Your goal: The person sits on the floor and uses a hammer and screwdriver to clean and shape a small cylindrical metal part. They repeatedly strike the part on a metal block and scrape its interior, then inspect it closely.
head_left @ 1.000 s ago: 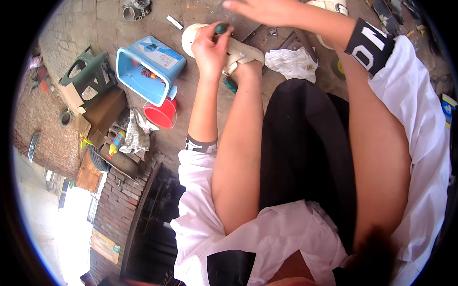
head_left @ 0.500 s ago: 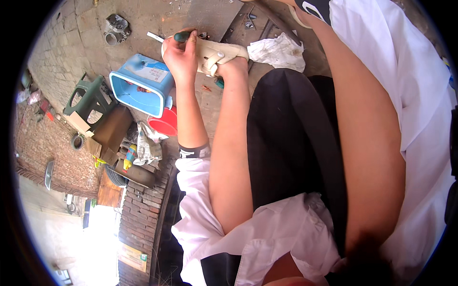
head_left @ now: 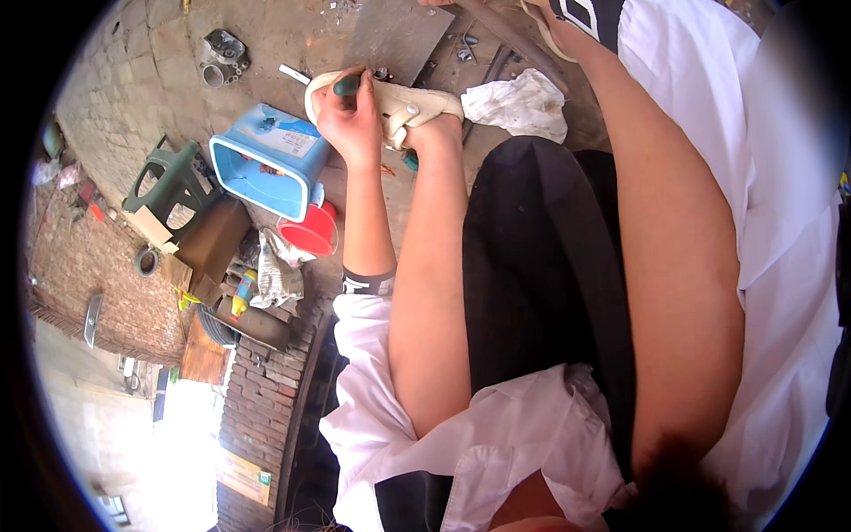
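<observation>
My left hand (head_left: 347, 120) is closed round a tool with a dark green handle (head_left: 347, 86); its working end is hidden beneath the hand. Right against this hand is the cream clog (head_left: 417, 108) on my left foot. A small dark metal part (head_left: 382, 74) lies just beyond the clog, near my fingers. Of my right arm, the black-and-white cuff (head_left: 592, 16) shows at the top edge. A sliver of skin at that edge may be my right hand, but its fingers are cut off. A long dark bar (head_left: 505, 34) runs below it.
A dirty white cloth (head_left: 517, 105) lies right of the clog. To the left are a blue bin (head_left: 259, 184) on its side, a red bucket (head_left: 310, 232), a green stool (head_left: 168, 180) and a metal casing (head_left: 223, 58). A flat metal plate (head_left: 399, 35) lies at the far side.
My left hand, still round the green handle, sits slightly further right and lower in the picture. The surroundings have shifted a little with the view.
</observation>
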Available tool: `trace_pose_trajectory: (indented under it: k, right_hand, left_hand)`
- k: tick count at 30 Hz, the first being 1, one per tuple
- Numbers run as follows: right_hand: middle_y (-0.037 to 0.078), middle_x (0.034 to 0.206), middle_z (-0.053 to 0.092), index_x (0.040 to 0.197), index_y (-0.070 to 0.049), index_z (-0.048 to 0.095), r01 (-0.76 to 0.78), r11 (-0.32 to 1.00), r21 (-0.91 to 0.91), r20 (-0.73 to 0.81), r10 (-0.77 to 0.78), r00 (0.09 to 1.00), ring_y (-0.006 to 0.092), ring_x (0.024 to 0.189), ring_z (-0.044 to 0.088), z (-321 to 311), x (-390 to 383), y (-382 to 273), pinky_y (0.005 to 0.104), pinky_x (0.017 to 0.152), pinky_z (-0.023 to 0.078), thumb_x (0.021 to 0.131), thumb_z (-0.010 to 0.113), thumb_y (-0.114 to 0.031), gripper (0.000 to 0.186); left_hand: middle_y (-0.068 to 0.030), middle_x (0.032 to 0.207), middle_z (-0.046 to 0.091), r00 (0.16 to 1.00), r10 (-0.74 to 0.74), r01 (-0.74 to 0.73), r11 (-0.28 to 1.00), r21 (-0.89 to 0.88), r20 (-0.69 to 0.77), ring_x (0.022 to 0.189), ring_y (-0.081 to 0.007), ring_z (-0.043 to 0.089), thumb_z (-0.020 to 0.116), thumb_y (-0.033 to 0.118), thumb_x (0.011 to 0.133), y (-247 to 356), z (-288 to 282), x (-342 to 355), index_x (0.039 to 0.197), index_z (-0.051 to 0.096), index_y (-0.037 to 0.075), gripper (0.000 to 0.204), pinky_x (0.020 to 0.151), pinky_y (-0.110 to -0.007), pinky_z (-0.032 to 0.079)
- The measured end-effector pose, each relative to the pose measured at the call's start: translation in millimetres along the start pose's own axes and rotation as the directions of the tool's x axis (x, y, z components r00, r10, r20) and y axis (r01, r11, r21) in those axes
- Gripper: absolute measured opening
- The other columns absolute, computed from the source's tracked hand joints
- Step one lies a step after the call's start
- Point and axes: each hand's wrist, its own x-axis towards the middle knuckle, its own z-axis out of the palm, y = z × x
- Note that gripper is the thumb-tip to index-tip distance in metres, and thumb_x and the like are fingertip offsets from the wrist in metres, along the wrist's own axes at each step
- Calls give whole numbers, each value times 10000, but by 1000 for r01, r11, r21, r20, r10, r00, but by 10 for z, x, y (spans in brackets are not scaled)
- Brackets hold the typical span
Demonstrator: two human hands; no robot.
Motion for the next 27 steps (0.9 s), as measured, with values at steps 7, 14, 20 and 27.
trace_pose_trajectory:
  k: [7,14,20,27]
  right_hand:
    - [116,707,568,808,-33,588,-33,981,192,38,27,999,187,593,531,-130,118,-224,324,512,403,941,445,-476,484]
    - [70,635,527,789,-50,541,-69,878,473,282,-77,956,132,491,476,-244,479,-1010,278,420,353,981,380,-540,549]
    - [13,540,468,776,-52,522,149,872,467,349,-337,875,105,404,420,-555,378,-1536,256,377,346,1003,342,-585,608]
    - [134,673,632,924,-1,674,510,857,75,243,-512,824,235,639,647,-640,115,-1363,341,605,499,910,623,-359,361]
  left_hand:
    - [-79,822,612,976,201,-216,946,243,84,805,-226,585,781,76,774,103,-16,-155,975,727,99,209,755,-331,491]
    - [-59,678,548,968,242,-250,914,318,64,691,-247,528,792,158,767,192,78,-195,952,719,132,200,661,-371,423]
    - [-71,666,527,991,128,-112,932,344,-27,655,-265,508,775,181,779,294,136,-189,944,722,142,178,652,-375,407]
    - [-49,680,573,987,69,-28,962,270,-146,672,-250,529,750,130,739,292,153,-207,895,678,117,173,647,-380,411]
